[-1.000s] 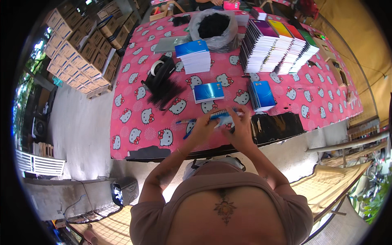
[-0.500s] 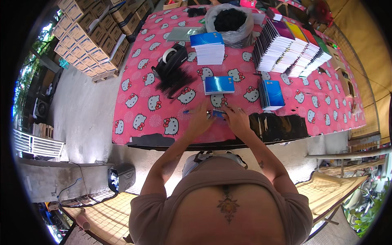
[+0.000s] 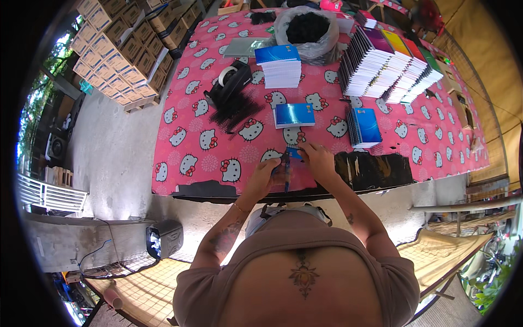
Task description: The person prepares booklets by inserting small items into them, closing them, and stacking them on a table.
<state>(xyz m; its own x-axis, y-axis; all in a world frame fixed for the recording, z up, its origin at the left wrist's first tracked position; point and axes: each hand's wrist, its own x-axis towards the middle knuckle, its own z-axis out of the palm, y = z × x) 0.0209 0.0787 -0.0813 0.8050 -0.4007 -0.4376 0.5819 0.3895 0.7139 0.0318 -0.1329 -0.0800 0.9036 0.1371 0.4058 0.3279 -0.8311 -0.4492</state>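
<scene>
A small blue-covered notebook (image 3: 295, 155) is near the table's front edge, partly hidden by my hands. My right hand (image 3: 317, 161) grips it at its right side, fingers closed over the edge. To its left, my left hand (image 3: 263, 175) is curled, with something dark at the fingertips that I cannot make out. A thin dark-blue stick-like thing (image 3: 287, 177) runs between the hands toward the table edge; its kind is unclear. Just beyond the hands lies a short stack of blue notebooks (image 3: 295, 115). Spiral-bound blue notebooks (image 3: 364, 127) are stacked to the right.
Loose black plastic coils (image 3: 235, 113) lie beside a black tape dispenser (image 3: 231, 84). Farther back are a tall blue notebook stack (image 3: 279, 66), a clear bag of black coils (image 3: 308, 28) and coloured notebook stacks (image 3: 370, 65). Cartons (image 3: 117, 60) are piled on the floor at left.
My left hand has moved down toward the table edge and curled. The thin blue thing, formerly flat by that hand's left side, now appears upright between both hands. The right hand stays near the notebook.
</scene>
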